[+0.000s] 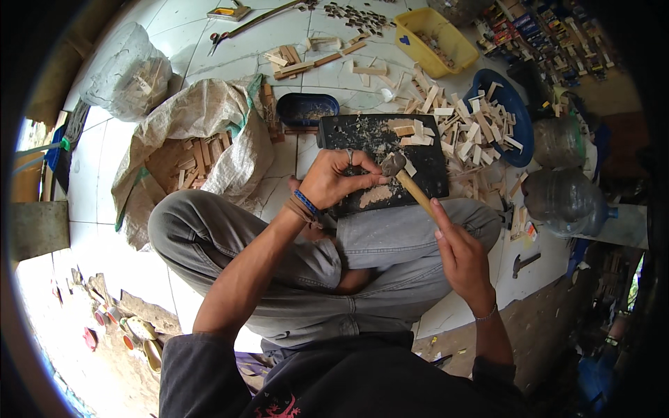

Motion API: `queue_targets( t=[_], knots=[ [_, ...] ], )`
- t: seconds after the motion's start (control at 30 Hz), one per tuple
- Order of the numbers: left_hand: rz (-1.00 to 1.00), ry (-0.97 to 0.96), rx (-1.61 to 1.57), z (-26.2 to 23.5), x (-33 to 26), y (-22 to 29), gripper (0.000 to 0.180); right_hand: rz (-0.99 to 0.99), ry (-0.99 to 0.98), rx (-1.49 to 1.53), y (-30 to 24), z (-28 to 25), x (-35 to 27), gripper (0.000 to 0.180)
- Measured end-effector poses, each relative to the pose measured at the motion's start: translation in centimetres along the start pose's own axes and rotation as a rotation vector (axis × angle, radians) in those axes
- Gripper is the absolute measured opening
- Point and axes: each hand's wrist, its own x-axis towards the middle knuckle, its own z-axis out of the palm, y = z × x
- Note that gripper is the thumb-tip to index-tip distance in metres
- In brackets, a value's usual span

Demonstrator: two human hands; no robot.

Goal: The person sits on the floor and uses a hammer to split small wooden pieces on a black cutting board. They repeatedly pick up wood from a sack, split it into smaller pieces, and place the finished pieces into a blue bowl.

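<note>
In my right hand (461,252) is a hammer (417,194), gripped by its wooden handle. Its dark head rests low over a black work board (338,131), right beside the fingertips of my left hand (341,180). Thumb and forefinger of that left hand are pinched together above the board; whatever they hold is too small or hidden to make out. A few pale wood pieces (420,132) lie on the board's far right part, among shavings and crumbs. One more small piece (410,168) shows just beside the hammer head.
Cut wood strips (465,132) heap up right of the board and spill from a blue basin (521,136). To the left, an open woven sack (237,157) contains brownish pieces. Beyond are a blue tray (306,95) and a yellow tub (418,56). A second hammer (524,264) lies right of my knee.
</note>
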Motion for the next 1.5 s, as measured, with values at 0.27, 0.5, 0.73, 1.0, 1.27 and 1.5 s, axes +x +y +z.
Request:
queue_targets(
  t=[0.27, 0.5, 0.73, 1.0, 1.27, 1.5],
  knots=[
    [-0.006, 0.009, -0.014, 0.0, 0.0, -0.2, 0.015, -0.100, 0.098, -0.053, 0.5, 0.5, 0.3, 0.060],
    [0.009, 0.024, -0.042, 0.2, 0.0, 0.0, 0.014, -0.161, 0.238, -0.050, 1.0, 0.8, 0.2, 0.063],
    [0.008, 0.017, -0.033, 0.1, -0.1, -0.1, 0.014, -0.074, 0.099, -0.075, 1.3, 1.6, -0.2, 0.063],
    [-0.015, 0.042, -0.067, 0.7, -0.4, 0.2, 0.032, -0.063, 0.045, -0.099, 1.7, 1.5, -0.9, 0.064],
    [-0.090, 0.028, -0.060, 0.5, -0.5, 0.3, 0.044, -0.115, 0.191, -0.163, 1.4, 1.8, -1.1, 0.065],
    [-0.112, 0.039, -0.063, 0.6, -0.5, 0.2, 0.044, -0.130, 0.227, -0.080, 2.0, 2.0, -1.4, 0.064]
  ],
)
